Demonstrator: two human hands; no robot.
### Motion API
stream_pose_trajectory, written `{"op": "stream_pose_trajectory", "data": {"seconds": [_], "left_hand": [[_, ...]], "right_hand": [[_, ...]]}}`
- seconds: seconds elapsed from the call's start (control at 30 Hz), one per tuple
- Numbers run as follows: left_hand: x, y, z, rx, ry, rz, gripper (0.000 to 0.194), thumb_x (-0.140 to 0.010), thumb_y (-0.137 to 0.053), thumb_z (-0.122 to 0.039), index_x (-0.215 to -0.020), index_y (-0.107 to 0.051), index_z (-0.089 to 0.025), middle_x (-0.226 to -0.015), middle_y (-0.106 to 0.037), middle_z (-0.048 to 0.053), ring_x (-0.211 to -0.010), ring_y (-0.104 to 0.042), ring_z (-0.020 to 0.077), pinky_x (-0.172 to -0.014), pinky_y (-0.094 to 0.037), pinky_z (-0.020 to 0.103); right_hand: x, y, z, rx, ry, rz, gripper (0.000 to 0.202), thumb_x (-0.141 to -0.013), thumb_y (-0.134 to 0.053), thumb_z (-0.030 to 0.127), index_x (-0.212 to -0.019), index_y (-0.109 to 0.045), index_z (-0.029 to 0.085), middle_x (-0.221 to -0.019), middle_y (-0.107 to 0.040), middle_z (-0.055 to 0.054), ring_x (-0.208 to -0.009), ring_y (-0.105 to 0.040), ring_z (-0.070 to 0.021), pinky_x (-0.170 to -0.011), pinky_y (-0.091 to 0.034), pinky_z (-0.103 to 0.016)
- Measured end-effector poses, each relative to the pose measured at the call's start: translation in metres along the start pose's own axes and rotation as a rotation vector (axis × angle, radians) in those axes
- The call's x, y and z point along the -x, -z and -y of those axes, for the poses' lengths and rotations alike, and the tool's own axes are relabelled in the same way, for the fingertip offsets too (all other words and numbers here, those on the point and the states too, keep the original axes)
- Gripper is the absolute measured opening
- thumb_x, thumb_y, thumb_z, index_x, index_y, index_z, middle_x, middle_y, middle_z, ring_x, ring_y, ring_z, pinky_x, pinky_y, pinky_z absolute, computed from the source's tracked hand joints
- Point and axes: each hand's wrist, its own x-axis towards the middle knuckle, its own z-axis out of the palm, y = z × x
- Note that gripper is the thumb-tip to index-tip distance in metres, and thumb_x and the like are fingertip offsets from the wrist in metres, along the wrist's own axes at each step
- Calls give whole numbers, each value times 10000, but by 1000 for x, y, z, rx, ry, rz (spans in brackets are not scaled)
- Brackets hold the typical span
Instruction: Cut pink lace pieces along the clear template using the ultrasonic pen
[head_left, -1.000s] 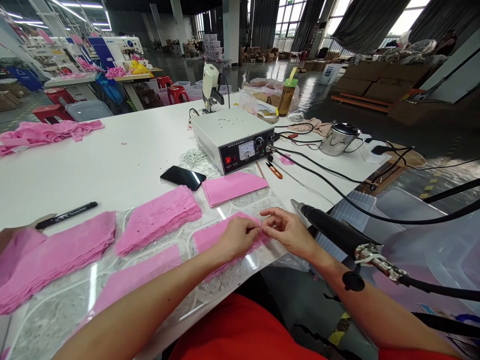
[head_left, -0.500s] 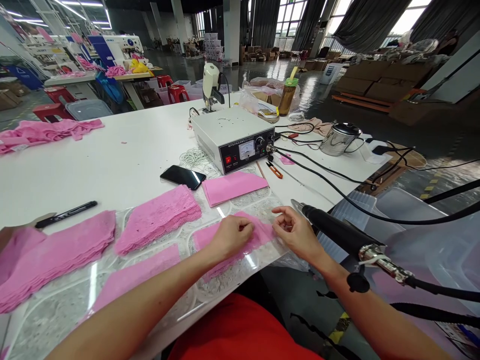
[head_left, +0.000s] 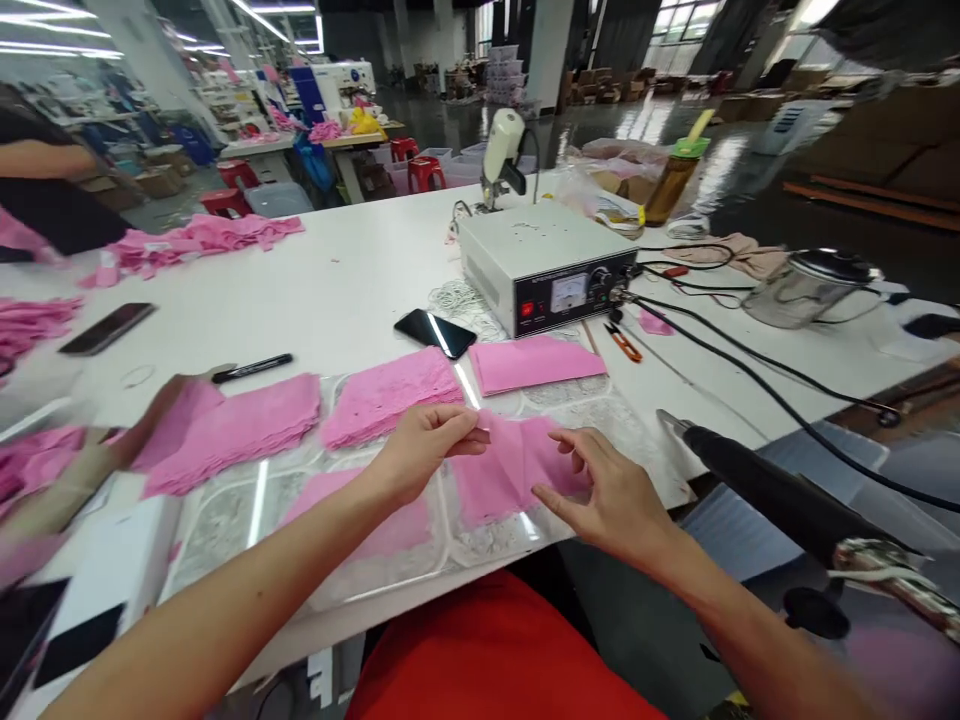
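My left hand point(head_left: 420, 452) pinches the upper edge of a thin pink fabric piece point(head_left: 501, 465) and lifts it slightly, leaving a fold down its middle. Over the right part of the fabric is my right hand point(head_left: 616, 492), thumb and fingers apart; I cannot tell whether it touches the cloth. Beneath the piece lies a clear sheet with rounded white outlines point(head_left: 487, 543). Nearby are a stack of pink fabric pieces point(head_left: 394, 393), a flat pink pile point(head_left: 536, 366) and another pink piece point(head_left: 390, 520) by my left forearm.
A control box point(head_left: 551, 250) with a lit red switch stands behind the fabric. To my right is a black pen-shaped tool point(head_left: 757, 490) with a metal tip. Orange snips point(head_left: 624, 342), a phone point(head_left: 435, 332), a marker point(head_left: 253, 368) and a glass jug point(head_left: 799, 290) lie about. Another person stands far left.
The view has swung left, showing another person. My left hand has raised the edge of the pink fabric. My right hand's thumb and fingers have spread further apart.
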Motion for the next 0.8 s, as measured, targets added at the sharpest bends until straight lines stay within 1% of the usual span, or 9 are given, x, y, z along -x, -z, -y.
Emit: {"op": "stream_pose_trajectory", "data": {"seconds": [0.1, 0.23, 0.3, 0.37, 0.47, 0.53, 0.63, 0.73, 0.8], "left_hand": [[14, 16, -4, 74, -35, -49, 373, -590, -822, -459, -705, -705, -124, -730, -724, 53, -729, -678, 149, -856, -553, 332], [43, 59, -1, 36, -86, -159, 348, -635, -783, -456, -715, -710, -126, -789, -738, 71, -752, -686, 158, -866, -550, 333], [62, 84, 7, -63, -88, -250, 321, -679, -736, -454, -734, -721, -138, -808, -742, 75, -775, -691, 169, -850, -556, 333], [83, 108, 17, -236, -76, -336, 307, -728, -665, -450, -762, -734, -153, -825, -745, 75, -781, -691, 178, -803, -566, 329], [114, 134, 32, -451, -72, -428, 265, -739, -626, -411, -706, -734, -171, -894, -743, 78, -795, -680, 195, -738, -559, 317], [131, 146, 42, -588, -108, -469, 252, -757, -602, -394, -706, -739, -189, -968, -736, 76, -866, -676, 213, -752, -545, 317], [150, 157, 56, -817, -160, -482, 293, -822, -514, -385, -767, -746, -215, -1051, -722, 65, -942, -674, 223, -758, -536, 313], [160, 162, 69, -941, -190, -481, 311, -853, -472, -357, -773, -734, -210, -1099, -701, 68, -901, -677, 206, -694, -531, 289], [164, 164, 76, -1008, -221, -492, 313, -862, -458, -343, -777, -724, -203, -1124, -682, 75, -873, -672, 195, -671, -528, 279]], "right_hand": [[-15, -25, 21, 59, 125, 29, 429, -775, -626, 363, -1145, -539, 163, -971, -674, -91, -766, -650, -203, -574, -507, -296], [-31, -54, 38, 92, 245, 53, 335, -784, -508, 128, -1113, -562, 167, -899, -707, -63, -701, -661, -181, -525, -472, -271], [-36, -65, 46, 67, 351, 42, 326, -793, -474, 79, -1092, -571, 169, -912, -713, -63, -724, -667, -182, -555, -487, -273], [-38, -72, 56, 29, 482, 31, 316, -813, -457, 58, -1089, -573, 160, -923, -710, -74, -764, -666, -189, -609, -508, -283], [-39, -81, 74, -16, 661, 56, 325, -819, -440, 22, -1085, -577, 149, -866, -691, -74, -759, -639, -193, -642, -511, -296], [-39, -86, 84, -40, 742, 94, 337, -805, -431, -13, -1053, -588, 153, -854, -679, -72, -740, -615, -187, -639, -503, -297], [-38, -90, 92, -82, 834, 151, 339, -779, -417, -57, -966, -603, 154, -861, -672, -77, -749, -594, -184, -653, -502, -306], [-40, -90, 93, -130, 871, 200, 331, -772, -423, -58, -947, -611, 151, -856, -668, -80, -777, -595, -189, -668, -516, -320], [-43, -86, 91, -182, 849, 247, 315, -784, -447, -25, -981, -616, 154, -873, -670, -81, -796, -604, -189, -675, -529, -322]]}}
